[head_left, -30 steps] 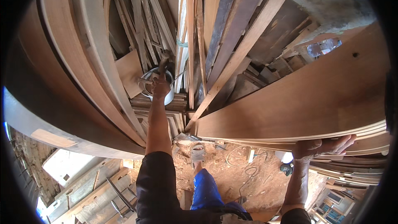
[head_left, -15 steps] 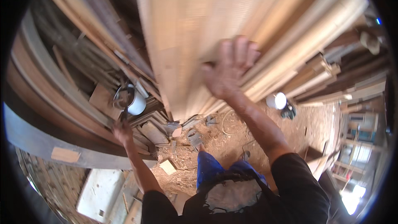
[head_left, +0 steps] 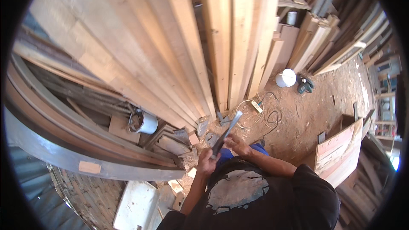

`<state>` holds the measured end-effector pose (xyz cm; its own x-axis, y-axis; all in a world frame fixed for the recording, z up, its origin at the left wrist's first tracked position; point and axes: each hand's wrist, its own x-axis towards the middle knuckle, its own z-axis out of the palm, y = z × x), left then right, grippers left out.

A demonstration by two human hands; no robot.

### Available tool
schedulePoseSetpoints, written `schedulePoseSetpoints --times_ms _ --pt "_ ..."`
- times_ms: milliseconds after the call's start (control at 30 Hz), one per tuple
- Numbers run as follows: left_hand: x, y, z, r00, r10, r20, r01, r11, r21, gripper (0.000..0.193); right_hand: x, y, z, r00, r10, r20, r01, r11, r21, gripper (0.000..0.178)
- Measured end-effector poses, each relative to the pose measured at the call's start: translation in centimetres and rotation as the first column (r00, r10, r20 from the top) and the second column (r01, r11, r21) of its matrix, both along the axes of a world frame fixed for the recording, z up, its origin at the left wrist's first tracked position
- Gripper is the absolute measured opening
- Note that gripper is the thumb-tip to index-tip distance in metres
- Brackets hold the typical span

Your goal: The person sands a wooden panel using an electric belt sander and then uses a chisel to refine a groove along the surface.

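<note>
In front of my body a chisel-like tool point(head_left: 219, 145) with a dark handle and a flat grey blade slants up to the right. My left hand point(head_left: 207, 163) is closed around the lower end of its dark handle. My right hand point(head_left: 237, 145) grips it higher up, close to where the blade begins; its fingertips are partly hidden. Beyond the hands, wide pale boards point(head_left: 140, 55) lean upright side by side, apart from both hands. Several narrower timbers point(head_left: 240, 38) stand to their right.
A white bucket point(head_left: 149, 123) holding bits stands left; another white bucket point(head_left: 286, 78) stands right beside a dark green power tool point(head_left: 305, 85). A power strip point(head_left: 257, 106) and cables lie on the shaving-strewn floor. A curved grey beam point(head_left: 128, 168) runs along the left. A board point(head_left: 338, 151) leans at right.
My right hand has come off the leaning boards and down to the tool. My left hand has moved in from the left, carrying the tool. The view has swung to the right.
</note>
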<state>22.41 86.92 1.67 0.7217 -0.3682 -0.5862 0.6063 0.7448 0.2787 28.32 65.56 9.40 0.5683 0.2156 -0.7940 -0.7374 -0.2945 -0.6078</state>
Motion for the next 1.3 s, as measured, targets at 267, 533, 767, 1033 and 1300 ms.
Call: schedulePoseSetpoints --times_ms 267,533,767,1033,1300 --pt "10.5 -16.0 8.6 0.678 -0.53 0.509 0.289 0.829 0.478 0.025 1.1 -11.3 9.6 0.535 -0.425 0.73 0.48 0.864 0.152 0.031" --pt "9.5 -31.7 25.3 0.492 -0.496 0.716 0.121 0.853 0.508 0.038 -7.3 -22.1 13.5 0.443 -0.284 0.85 0.478 0.877 0.044 0.017" --pt "3.7 -41.5 26.4 0.32 -0.525 0.788 -0.013 0.83 0.558 0.018 -14.0 -30.9 14.5 0.397 -0.256 0.881 0.522 0.853 0.013 0.017" --pt "-2.1 -51.1 25.7 0.228 -0.536 0.813 0.18 0.844 0.506 0.037 -22.1 -37.6 13.6 0.321 -0.31 0.895 0.689 0.725 0.004 0.02" --pt "-5.6 -60.8 23.9 0.239 -0.621 0.747 0.916 0.4 0.04 0.069 -30.9 -42.6 12.6 0.274 -0.711 0.647 0.694 0.612 0.379 0.033"
